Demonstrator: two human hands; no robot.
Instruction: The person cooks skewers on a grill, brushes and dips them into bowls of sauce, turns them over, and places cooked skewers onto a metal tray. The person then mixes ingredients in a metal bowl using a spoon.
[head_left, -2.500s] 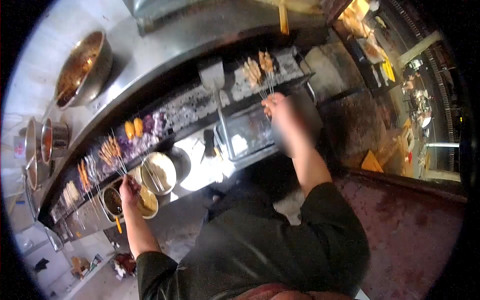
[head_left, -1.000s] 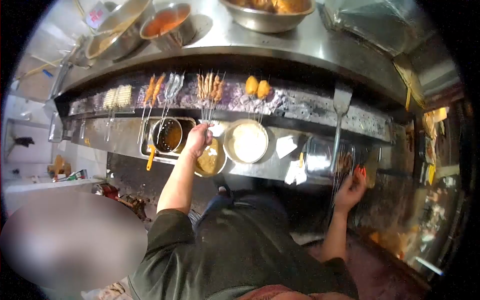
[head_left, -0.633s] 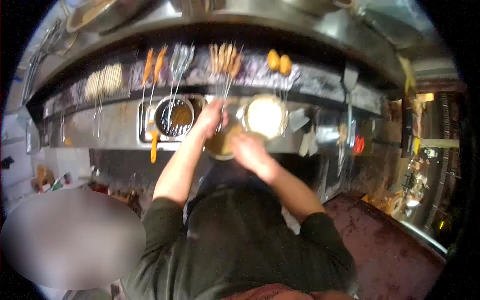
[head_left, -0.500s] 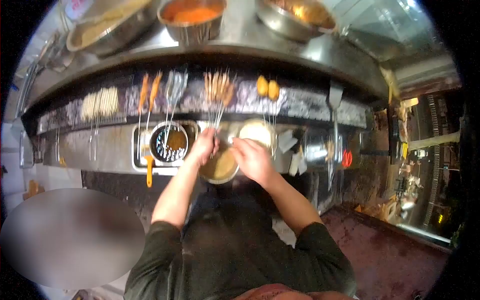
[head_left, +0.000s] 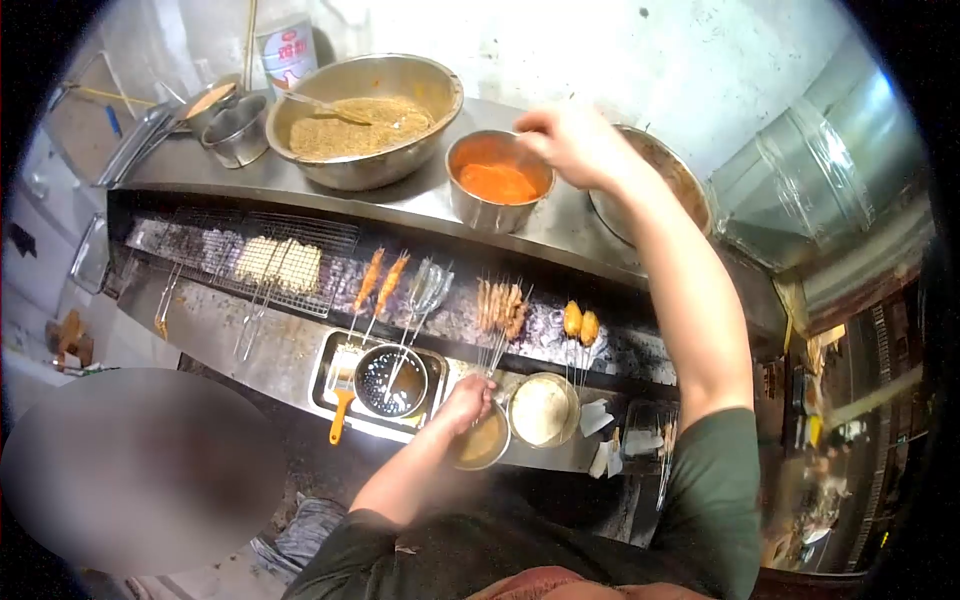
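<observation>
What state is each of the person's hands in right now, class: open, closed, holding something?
Left hand: closed, holding the meat skewers.
Right hand: by the orange-filled pot; whether open or closed cannot be told.

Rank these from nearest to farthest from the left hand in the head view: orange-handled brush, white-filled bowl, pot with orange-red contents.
From the left hand:
1. White-filled bowl: just to its right.
2. Orange-handled brush: to its left.
3. Pot with orange-red contents: beyond the grill, on the back counter.

Glossy metal pot (head_left: 490,213), matt cloth sleeve (head_left: 715,490), brush handle (head_left: 340,418) probably plastic
</observation>
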